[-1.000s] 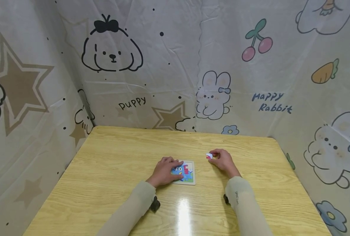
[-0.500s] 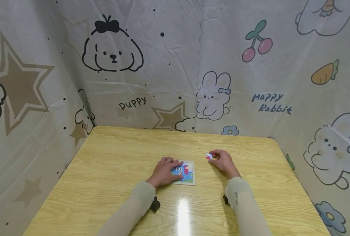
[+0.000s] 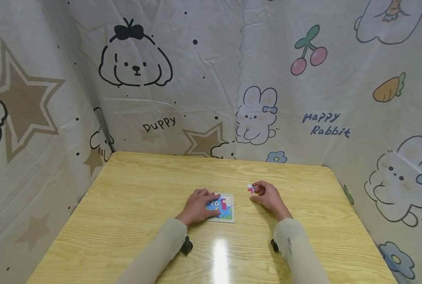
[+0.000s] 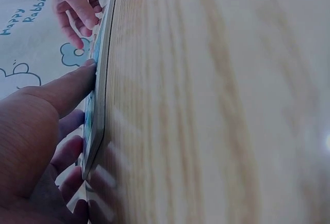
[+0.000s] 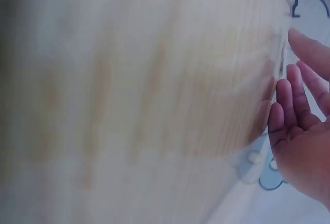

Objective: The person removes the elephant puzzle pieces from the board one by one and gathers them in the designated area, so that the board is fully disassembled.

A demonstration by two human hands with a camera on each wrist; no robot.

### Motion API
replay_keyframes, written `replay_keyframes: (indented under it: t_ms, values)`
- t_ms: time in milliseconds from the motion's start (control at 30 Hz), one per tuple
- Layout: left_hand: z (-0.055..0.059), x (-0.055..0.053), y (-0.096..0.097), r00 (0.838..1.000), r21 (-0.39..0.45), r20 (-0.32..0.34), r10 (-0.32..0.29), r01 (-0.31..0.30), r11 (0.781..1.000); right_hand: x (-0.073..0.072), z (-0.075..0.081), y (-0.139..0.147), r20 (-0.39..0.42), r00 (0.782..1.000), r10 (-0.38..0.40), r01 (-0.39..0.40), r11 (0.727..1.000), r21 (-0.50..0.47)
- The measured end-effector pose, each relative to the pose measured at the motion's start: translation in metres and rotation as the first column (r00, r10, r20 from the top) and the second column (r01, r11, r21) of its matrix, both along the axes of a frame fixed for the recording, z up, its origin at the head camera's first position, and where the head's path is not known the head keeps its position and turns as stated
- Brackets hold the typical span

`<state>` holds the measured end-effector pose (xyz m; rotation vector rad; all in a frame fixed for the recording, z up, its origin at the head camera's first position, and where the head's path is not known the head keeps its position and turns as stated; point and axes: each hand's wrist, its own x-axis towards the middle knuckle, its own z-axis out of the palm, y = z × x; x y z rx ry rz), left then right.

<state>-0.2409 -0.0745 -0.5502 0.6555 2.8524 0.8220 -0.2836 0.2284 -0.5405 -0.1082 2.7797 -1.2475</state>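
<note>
A small square jigsaw puzzle [image 3: 225, 211] with a pale frame and a blue cartoon picture lies on the table. My left hand [image 3: 199, 206] rests over its left side, thumb and forefinger spread across the picture. From the left wrist view, the left thumb [image 4: 77, 84] presses down near the tray's edge [image 4: 103, 79]. To the right, a loose pink, white and blue puzzle piece [image 3: 251, 189] lies at the fingertips of my right hand [image 3: 269, 196]. The right thumb stands away from the piece. In the right wrist view the right hand [image 5: 301, 131] appears with fingers loosely bent and thumb apart.
The wooden table [image 3: 143, 185] reaches back to a patterned curtain [image 3: 203, 79], which also hangs along both sides. Dark wrist devices sit under both cuffs, the left device [image 3: 186, 246] close above the tabletop.
The loose piece has turned and shifted slightly left. My right thumb has moved away from it, opening the right hand's grip. The left hand and the puzzle stay put.
</note>
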Motion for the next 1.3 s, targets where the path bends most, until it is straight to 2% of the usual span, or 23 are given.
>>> replay_keyframes:
  t_ms: [200,533,833,1300]
  values:
    - [-0.002,-0.002,-0.001,1.0,-0.005,-0.001,0.001,-0.001,1.0,0.009,-0.002,-0.014,0.031,0.997,0.074,-0.073,0.997,-0.034]
    - [0.001,-0.003,-0.002,1.0,-0.002,0.007,0.012,-0.012,1.0,0.027,0.006,-0.054,0.054,0.977,0.205,-0.205,0.979,-0.016]
    - [0.001,-0.003,-0.003,1.0,-0.019,0.007,0.013,-0.013,1.0,0.03,0.003,-0.07,0.067,0.982,0.174,-0.175,0.984,0.013]
    - [-0.002,-0.001,0.0,1.0,-0.016,0.006,0.01,-0.01,1.0,0.034,0.002,-0.072,0.065,0.987,0.146,-0.148,0.989,0.019]
